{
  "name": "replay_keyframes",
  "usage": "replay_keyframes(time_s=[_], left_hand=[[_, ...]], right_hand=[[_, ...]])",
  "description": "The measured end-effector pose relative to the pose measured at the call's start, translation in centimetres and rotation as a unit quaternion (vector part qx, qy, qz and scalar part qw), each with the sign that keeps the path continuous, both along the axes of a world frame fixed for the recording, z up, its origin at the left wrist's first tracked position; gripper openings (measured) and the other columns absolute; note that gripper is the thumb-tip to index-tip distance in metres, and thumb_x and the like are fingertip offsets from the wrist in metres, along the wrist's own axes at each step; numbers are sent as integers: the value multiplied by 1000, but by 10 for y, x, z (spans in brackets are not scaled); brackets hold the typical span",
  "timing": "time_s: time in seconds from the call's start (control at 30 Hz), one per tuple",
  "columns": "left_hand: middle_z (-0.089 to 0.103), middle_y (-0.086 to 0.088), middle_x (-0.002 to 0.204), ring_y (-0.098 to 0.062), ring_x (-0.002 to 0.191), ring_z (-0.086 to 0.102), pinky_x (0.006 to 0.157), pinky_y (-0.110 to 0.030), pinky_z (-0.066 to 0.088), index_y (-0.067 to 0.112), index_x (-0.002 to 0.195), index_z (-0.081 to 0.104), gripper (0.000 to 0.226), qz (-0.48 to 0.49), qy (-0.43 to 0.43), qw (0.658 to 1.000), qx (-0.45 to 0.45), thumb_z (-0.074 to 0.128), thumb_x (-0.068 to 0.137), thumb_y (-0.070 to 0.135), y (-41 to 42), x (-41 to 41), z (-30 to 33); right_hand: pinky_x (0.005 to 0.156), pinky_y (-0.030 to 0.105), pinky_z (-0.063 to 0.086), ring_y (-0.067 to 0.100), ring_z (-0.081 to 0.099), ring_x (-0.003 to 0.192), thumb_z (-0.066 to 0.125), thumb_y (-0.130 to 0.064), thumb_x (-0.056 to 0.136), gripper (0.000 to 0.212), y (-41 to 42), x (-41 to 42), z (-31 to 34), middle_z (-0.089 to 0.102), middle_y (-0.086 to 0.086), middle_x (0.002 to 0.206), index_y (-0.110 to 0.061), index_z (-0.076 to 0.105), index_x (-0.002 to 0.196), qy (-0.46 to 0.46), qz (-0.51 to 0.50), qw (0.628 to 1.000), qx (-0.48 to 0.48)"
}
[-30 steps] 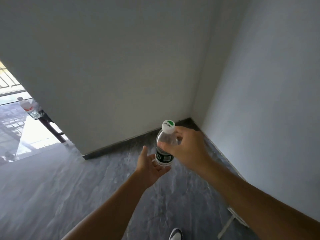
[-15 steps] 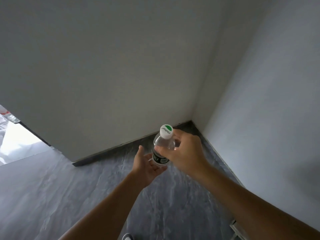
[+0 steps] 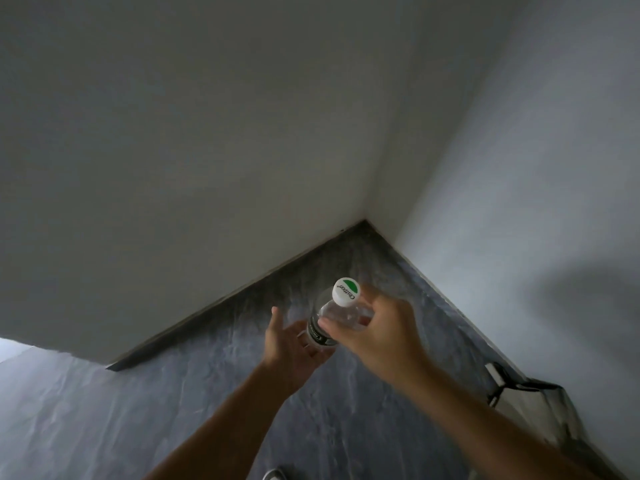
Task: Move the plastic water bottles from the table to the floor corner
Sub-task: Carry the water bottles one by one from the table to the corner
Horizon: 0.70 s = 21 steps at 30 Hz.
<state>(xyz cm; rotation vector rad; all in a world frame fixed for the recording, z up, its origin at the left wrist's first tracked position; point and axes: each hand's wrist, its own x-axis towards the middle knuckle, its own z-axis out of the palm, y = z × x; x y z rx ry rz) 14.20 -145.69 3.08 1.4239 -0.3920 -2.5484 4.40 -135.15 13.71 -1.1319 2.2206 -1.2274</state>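
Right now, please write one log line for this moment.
right hand: grips water bottle | left hand: open under it | floor corner: no bottle

Dim, grey indoor light; a brighter patch (image 3: 14,348) shows at the far left edge. A soft shadow (image 3: 575,303) falls on the right wall (image 3: 554,168). Wide-angle bending warps the edges.

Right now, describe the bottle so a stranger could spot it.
Find the floor corner where two pale walls meet. In front of it two hands hold the bottle. It is clear plastic with a white, green-marked cap.
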Motion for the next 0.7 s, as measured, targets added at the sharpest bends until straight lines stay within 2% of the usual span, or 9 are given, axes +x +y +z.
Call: replay_keyframes(time_s=[0.13,0.27,0.4,0.7], left_hand=[[58,-31,125,-42,115,58,95,-51,48,-5,136,45,90,-20,6,1000,5,26,91,70,-28,-7,-54],[62,-31,121,-42,114,60,94,-50,49,-6,134,47,90,-18,14,1000,11,26,91,71,-48,-16,-119],[63,-30,119,-41,110,62,88,-49,50,-5,136,45,90,-4,16,1000,13,26,91,70,-64,-28,-200],[57,-29,129,-41,119,56,108,-55,37,-1,136,44,88,11,15,1000,-4,26,90,72,-99,-47,-424]], right_hand=[[54,29,60,9,71,72,78,-49,69,35,-24,-4,-55,72,-4,86,-26,62,91,0,-19,1000,11],[57,33,60,10,71,75,77,-52,66,45,-46,-14,-122,72,-8,87,-24,64,98,-14,-13,1000,20],[57,32,60,9,70,74,82,-43,67,40,-68,-28,-203,71,-8,84,-23,66,99,2,5,1000,24],[58,31,57,5,68,70,81,-44,66,38,-104,-53,-429,71,-9,78,-21,68,93,47,-1,999,26]])
